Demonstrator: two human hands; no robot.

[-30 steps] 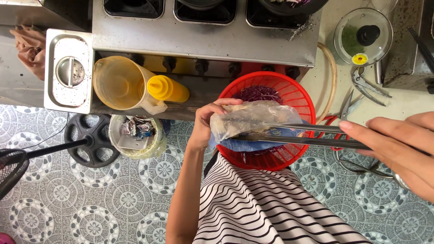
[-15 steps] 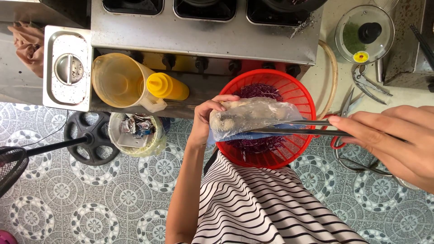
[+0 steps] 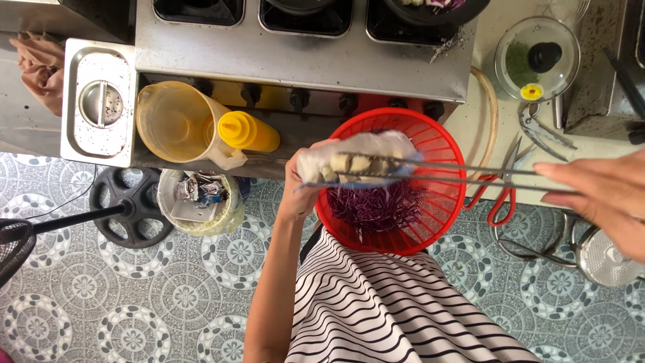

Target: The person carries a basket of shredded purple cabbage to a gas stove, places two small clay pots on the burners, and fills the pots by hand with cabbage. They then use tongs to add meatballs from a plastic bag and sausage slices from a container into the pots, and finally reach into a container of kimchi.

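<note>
My left hand grips a clear plastic bag with pale food chunks inside, held over a red plastic colander that contains shredded purple cabbage. My right hand holds long metal tongs whose tips reach into the bag's mouth, around the chunks. The colander sits against my striped apron, just below the stove's front edge.
A steel stove with knobs runs along the top. A yellow squeeze bottle, a translucent jug and a lidded steel container stand at left. Red-handled scissors, a glass lid, a lined bin and a fan base are around.
The bag and my left hand have risen slightly toward the stove. The tongs' tips have gone further into the bag, and my right hand has shifted right.
</note>
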